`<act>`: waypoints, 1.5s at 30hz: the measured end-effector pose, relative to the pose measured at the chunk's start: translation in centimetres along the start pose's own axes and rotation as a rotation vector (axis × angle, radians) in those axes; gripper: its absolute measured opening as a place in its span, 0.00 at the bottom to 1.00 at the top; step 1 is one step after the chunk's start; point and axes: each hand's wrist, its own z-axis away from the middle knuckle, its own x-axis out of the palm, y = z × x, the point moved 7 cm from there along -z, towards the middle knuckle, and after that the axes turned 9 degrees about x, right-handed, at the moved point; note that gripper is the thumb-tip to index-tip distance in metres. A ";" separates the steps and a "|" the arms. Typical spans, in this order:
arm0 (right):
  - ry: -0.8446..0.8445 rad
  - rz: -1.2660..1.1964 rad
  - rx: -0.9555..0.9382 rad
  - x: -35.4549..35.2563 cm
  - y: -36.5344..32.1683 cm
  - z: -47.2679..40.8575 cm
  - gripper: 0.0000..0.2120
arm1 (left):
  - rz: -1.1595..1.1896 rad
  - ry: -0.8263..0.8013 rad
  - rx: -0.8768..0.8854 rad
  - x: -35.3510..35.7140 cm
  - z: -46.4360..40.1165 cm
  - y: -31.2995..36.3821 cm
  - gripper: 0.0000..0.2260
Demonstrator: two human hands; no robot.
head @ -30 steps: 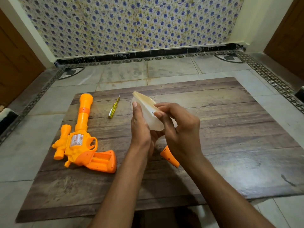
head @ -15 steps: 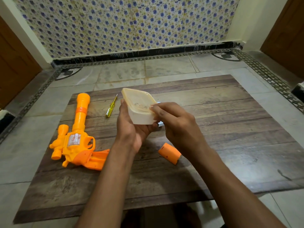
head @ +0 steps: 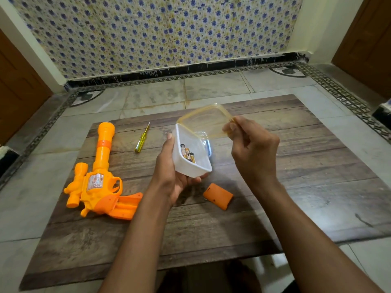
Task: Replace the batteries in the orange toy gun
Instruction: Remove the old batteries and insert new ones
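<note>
My left hand (head: pixel 169 176) cups a small white plastic box (head: pixel 198 163) from below, tilted toward me. Inside the box lie batteries (head: pixel 188 154), side by side. My right hand (head: pixel 251 149) pinches the box's clear yellowish lid (head: pixel 206 121), lifted off and held just above the box's far edge. The orange toy gun (head: pixel 97 178) lies on the wooden board at the left, its grip compartment uncovered. Its orange battery cover (head: pixel 219 196) rests on the board below the box.
A yellow-handled screwdriver (head: pixel 142 138) lies on the wooden board (head: pixel 296 187) beyond the gun's barrel. Something blue and white (head: pixel 208 148) shows behind the box. The board sits on a tiled floor, with a patterned wall behind and wooden doors at both sides.
The box was closed and turned in both hands. Now my right hand has pulled the lid off and raised it, and the batteries inside show.
</note>
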 end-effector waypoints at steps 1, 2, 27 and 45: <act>0.003 -0.045 0.070 0.0 0.7 -0.2 0.07 | -0.016 0.003 0.000 0.0 -0.1 -0.1 0.29; 0.007 -0.105 0.152 0.0 1.4 -0.3 0.07 | -0.029 0.002 -0.002 0.0 -0.1 0.0 0.29; 0.200 -0.445 1.178 5.6 8.2 2.6 0.28 | 0.104 -0.035 0.002 0.5 0.1 0.9 0.28; 0.048 -0.173 1.074 6.3 8.7 2.1 0.30 | 0.102 -0.033 -0.018 0.6 0.1 0.7 0.27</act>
